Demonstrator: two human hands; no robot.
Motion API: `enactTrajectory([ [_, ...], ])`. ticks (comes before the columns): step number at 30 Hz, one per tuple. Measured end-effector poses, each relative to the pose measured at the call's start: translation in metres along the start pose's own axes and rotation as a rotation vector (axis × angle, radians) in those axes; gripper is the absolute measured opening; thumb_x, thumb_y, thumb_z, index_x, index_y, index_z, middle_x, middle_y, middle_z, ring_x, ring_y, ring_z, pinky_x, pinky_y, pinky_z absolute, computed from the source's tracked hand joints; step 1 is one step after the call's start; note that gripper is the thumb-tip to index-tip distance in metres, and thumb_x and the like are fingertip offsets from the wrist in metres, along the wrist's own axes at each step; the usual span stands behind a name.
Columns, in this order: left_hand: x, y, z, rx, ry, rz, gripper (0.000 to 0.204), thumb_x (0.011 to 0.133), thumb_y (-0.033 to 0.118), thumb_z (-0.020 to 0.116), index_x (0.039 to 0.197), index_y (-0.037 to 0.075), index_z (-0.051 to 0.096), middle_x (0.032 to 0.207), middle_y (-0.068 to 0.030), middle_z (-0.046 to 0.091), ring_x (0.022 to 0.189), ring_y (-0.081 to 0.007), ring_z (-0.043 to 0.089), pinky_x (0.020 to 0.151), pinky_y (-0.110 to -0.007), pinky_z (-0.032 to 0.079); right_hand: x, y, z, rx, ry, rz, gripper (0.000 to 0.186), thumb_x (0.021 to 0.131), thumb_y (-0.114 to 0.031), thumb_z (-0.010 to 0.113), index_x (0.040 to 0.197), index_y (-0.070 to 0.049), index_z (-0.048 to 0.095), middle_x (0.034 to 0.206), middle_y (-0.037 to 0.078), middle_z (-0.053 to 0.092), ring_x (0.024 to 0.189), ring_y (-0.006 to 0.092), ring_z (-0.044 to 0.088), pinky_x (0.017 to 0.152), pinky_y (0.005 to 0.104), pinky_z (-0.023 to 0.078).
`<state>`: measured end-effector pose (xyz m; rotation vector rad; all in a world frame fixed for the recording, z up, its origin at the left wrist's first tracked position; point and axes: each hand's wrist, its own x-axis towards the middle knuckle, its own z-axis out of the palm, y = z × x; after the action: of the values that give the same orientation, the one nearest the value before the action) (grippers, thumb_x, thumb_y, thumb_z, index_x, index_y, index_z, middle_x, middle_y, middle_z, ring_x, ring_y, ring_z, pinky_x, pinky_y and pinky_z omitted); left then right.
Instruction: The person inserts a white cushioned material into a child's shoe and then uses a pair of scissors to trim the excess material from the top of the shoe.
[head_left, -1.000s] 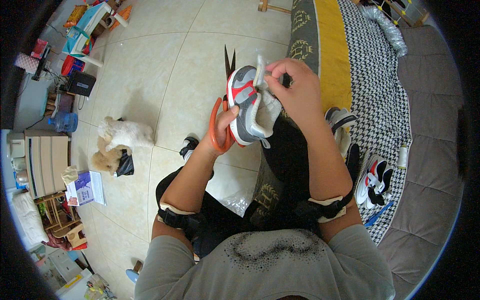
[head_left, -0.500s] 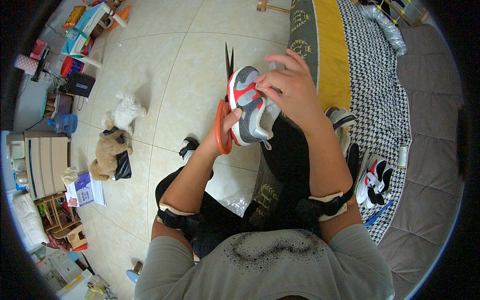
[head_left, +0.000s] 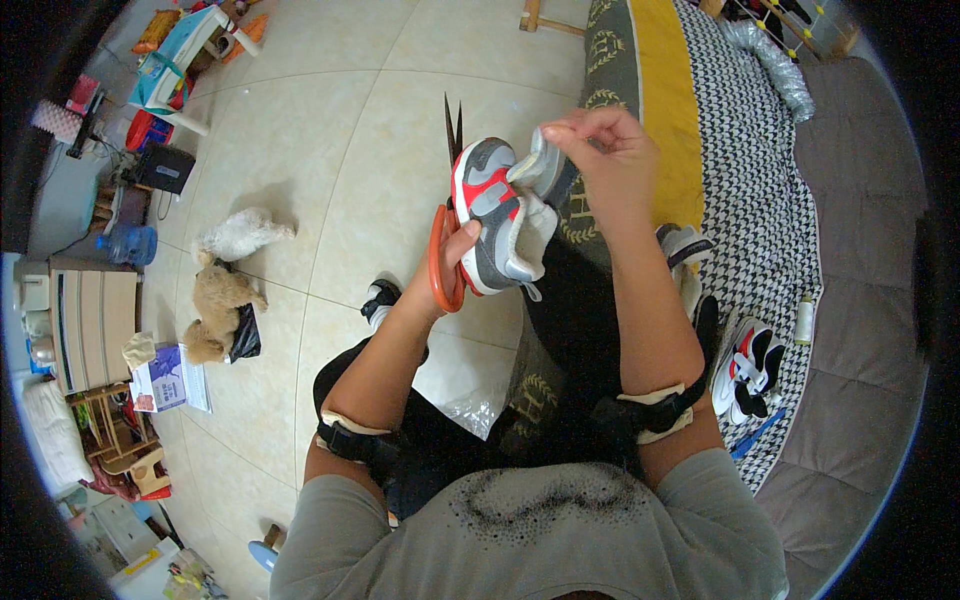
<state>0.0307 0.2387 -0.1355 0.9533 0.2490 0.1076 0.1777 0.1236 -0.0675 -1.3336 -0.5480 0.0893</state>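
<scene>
- Left hand [head_left: 449, 262]: fingers grasping the sneaker [head_left: 492, 205] and the orange scissors handle together; scissors [head_left: 437, 258] along the shoe's left side, dark blades up, tips slightly apart.
- Right hand [head_left: 606, 155]: thumb and forefinger pinching the sneaker's pale flap [head_left: 541, 165], pulled up from the shoe opening.
- Sneaker: grey, red and white, held in the air in front of the lap, by the bed's left edge, toe away from the person.
- Bed [head_left: 665, 130]: dark patterned strip at left edge, then yellow band, then houndstooth cover [head_left: 745, 190]; grey quilted pad [head_left: 850, 260] along the right.
- On cover: shoes [head_left: 750, 365], white, red and black, near right edge; thread spool [head_left: 804, 321] at right edge; blue tool [head_left: 757, 435] below the shoes.
- Silver tube [head_left: 772, 70]: bed's far right corner.
- Floor [head_left: 350, 150]: pale tiles; white dog [head_left: 247, 232] and tan dog [head_left: 220, 300] by a black bag [head_left: 246, 332].
- Floor's left side: drawers [head_left: 95, 325], box [head_left: 165, 380], water jug [head_left: 130, 243].
</scene>
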Motion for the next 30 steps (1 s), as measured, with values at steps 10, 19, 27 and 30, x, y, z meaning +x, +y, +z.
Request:
enactTrajectory([
  [10,-0.002,0.007,-0.01,0.03,0.266,0.306,0.057,0.088,0.039,0.048,0.128,-0.001,0.038,0.12,-0.0111,0.052,0.109,-0.0209,0.053,0.092,-0.033,0.042,-0.009,0.009,0.021,-0.2,0.03,0.089,0.024,0.068,0.002,0.074,0.072,-0.005,0.051,0.073,0.007,0.064,0.07,0.0105,0.06,0.065,0.0219,0.047],
  [19,-0.01,0.031,-0.04,0.26,0.57,0.627,0.043,0.088,0.028,0.054,0.116,-0.003,0.044,0.11,-0.0098,0.054,0.101,-0.0181,0.051,0.09,-0.03,0.037,-0.037,0.047,0.036,-0.825,-0.596,-0.193,0.019,0.066,-0.021,0.072,0.062,-0.006,0.062,0.074,0.01,0.064,0.073,0.0245,0.06,0.07,0.0366,0.044],
  [27,-0.02,0.034,-0.033,0.142,0.328,0.528,0.062,0.08,0.036,0.058,0.125,-0.002,0.039,0.118,-0.0101,0.053,0.108,-0.02,0.051,0.094,-0.033,0.038,-0.02,0.006,0.047,-0.248,-0.19,0.021,0.032,0.075,-0.005,0.065,0.106,-0.003,0.057,0.117,0.014,0.055,0.099,0.0229,0.057,0.084,0.0333,0.046],
  [30,-0.02,0.029,-0.028,0.022,0.214,0.358,0.07,0.079,0.039,0.056,0.131,-0.001,0.033,0.124,-0.0134,0.05,0.111,-0.024,0.051,0.095,-0.036,0.04,-0.02,-0.002,0.054,0.062,-0.146,0.226,0.031,0.076,-0.01,0.069,0.103,0.003,0.058,0.101,0.009,0.061,0.089,0.011,0.058,0.075,0.0241,0.047],
])
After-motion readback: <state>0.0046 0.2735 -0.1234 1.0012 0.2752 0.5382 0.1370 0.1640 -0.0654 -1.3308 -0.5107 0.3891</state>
